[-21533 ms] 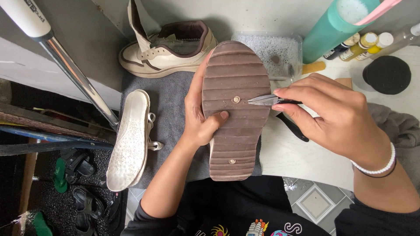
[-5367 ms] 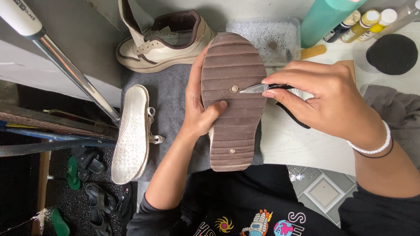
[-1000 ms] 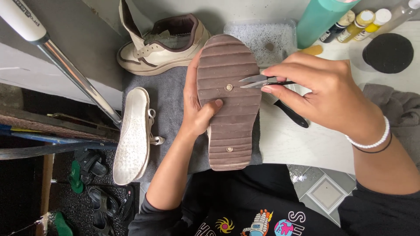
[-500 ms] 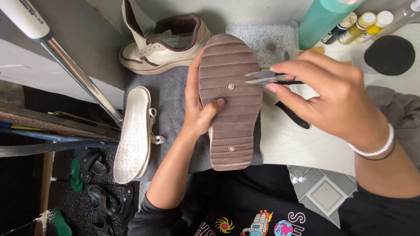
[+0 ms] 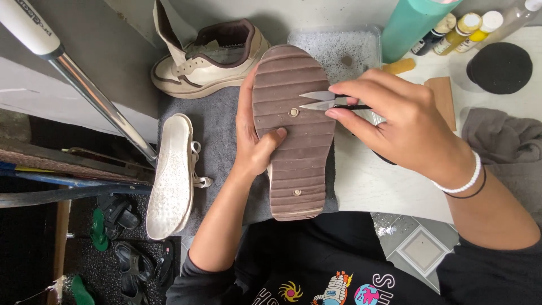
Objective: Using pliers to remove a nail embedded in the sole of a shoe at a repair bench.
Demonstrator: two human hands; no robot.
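Two hands work at one upturned brown sandal sole [image 5: 293, 135] over a grey cloth [image 5: 217, 130] on the bench [image 5: 367, 181]. Far left of the fingers, a metal pole with a white grip [image 5: 79, 79] slants down, and dark sandals [image 5: 132, 265] lie on the floor below. Nearer, a cream shoe lying sole-up [image 5: 172, 175] rests just left of the left hand [image 5: 254, 141]. That hand's fingers wrap the sole's left edge, with the thumb pressed flat on the ribbed surface. Above them stands a cream and brown sneaker [image 5: 206, 59]. The sole has two small round studs. Small scissors [image 5: 324, 100] have their blades slightly parted, tips pointing at the upper stud; the right hand [image 5: 403, 127] pinches their black handle between thumb and fingers. Behind these fingers sits a clear shallow tray [image 5: 333, 48] holding speckled grit and one small dark lump. To the right stand a teal cylinder [image 5: 412, 25] and small paint bottles [image 5: 466, 28], then a black round lid [image 5: 499, 66] and a grey rag [image 5: 505, 147].
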